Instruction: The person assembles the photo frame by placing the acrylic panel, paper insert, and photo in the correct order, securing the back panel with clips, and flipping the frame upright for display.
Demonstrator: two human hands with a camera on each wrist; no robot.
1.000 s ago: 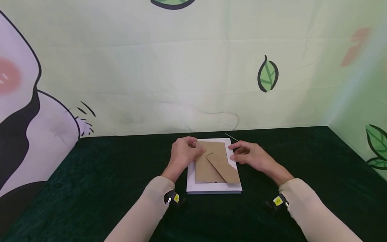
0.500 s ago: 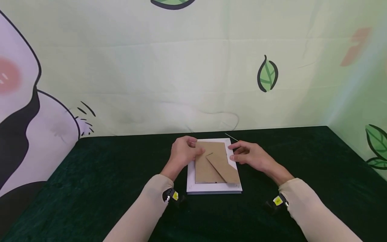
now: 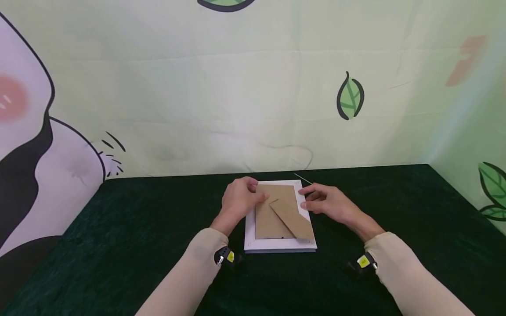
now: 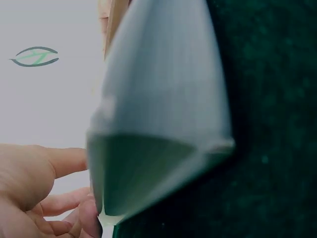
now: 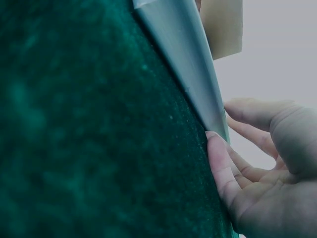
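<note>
A white frame (image 3: 278, 245) lay face down between the hands: the left hand (image 3: 239, 199) pinched its far-left corner, the right hand (image 3: 328, 202), fingers relaxed, touched its right edge.

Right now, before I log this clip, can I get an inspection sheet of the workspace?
Surface: dark green velvety cloth covering the table.
Job's things: white rectangular picture frame lying face down, its brown cardboard backing with folded stand flap up.
Clutter: thin pale wire-like piece beyond the frame's far right corner.
Grippers: left hand rests at the frame's far left corner, fingers curled on the backing's edge; right hand touches the frame's right edge, fingers relaxed.
Cables: nothing seen.
Surroundings: pale green backdrop printed with leaves and a cartoon figure.
</note>
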